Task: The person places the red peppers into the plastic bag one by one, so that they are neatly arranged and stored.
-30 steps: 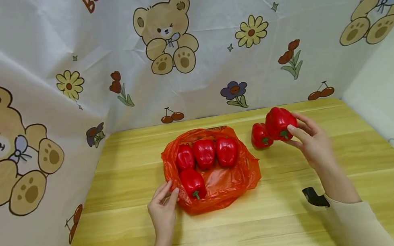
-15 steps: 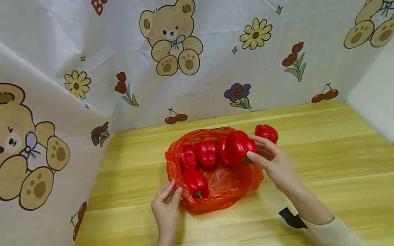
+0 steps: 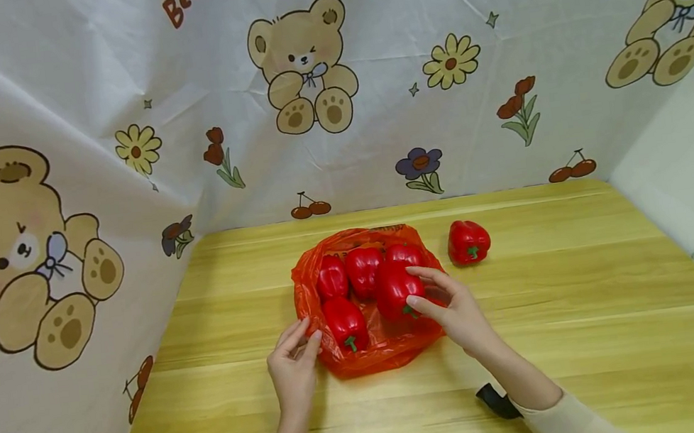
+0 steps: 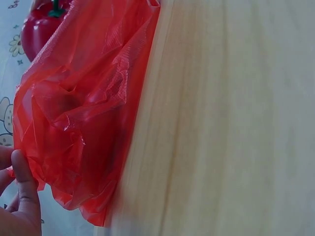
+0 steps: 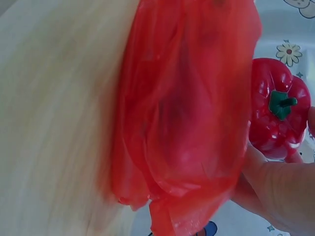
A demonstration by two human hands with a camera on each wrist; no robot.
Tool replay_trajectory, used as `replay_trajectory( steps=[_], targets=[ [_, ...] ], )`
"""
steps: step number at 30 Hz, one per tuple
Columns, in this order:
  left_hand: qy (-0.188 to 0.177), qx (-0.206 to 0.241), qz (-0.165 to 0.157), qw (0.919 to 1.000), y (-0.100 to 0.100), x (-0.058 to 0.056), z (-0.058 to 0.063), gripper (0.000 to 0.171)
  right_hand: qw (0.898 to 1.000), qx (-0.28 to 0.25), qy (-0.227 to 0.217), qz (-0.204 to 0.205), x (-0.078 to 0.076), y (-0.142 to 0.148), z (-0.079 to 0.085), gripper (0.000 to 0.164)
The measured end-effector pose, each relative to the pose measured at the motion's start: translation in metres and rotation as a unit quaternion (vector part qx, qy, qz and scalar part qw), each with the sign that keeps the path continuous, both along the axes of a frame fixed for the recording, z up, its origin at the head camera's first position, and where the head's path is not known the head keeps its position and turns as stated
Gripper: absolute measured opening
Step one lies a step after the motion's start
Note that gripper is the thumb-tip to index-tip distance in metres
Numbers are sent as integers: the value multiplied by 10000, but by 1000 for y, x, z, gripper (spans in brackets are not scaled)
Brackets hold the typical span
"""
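An orange-red plastic bag lies wide open on the table, with several red bell peppers inside. My left hand pinches the bag's rim at the near left, thumb against fingers. My right hand grips another red bell pepper by its right side, over the bag's mouth. In the right wrist view this pepper shows its green stem, beyond the bag's wall. The left wrist view has the thumb against the crumpled bag.
One more red bell pepper stands on the wooden table, to the right of the bag. A white cloth printed with bears and flowers hangs behind and at the left. On each wrist is a black mount.
My right hand has carried the pepper left from beside the lone pepper to over the bag, and lower. My left hand keeps its place at the rim. The head view has shifted slightly.
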State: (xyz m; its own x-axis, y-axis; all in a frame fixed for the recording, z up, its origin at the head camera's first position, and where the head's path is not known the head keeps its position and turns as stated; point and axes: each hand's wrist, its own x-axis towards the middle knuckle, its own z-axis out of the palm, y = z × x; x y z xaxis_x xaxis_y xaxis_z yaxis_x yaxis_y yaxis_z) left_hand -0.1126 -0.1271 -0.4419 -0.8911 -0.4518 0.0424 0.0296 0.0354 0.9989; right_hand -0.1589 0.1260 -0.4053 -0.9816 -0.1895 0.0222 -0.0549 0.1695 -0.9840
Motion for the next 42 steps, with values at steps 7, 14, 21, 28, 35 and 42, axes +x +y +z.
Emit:
replay_trajectory(
  steps=[7,14,21,28,35,42],
  targets=[
    [-9,-50,-10,10000,1,0,0,33,9997,198,-64,161,-1,-9,-10,45],
    [-2,-58,-24,10000,1,0,1,32,9987,431,-162,204,-2,-17,-16,44],
    [27,-39,-42,10000,2,1,2,33,9976,591,-332,154,0,-23,-17,44],
    [15,-27,-21,10000,1,1,1,33,9956,818,-433,153,0,-29,-21,43],
    [31,-22,-9,10000,0,1,0,33,9929,1143,-321,99,0,-33,-22,40],
    [114,-55,-49,9999,0,2,0,33,9864,1631,73,188,1,-36,-24,39]
  ],
)
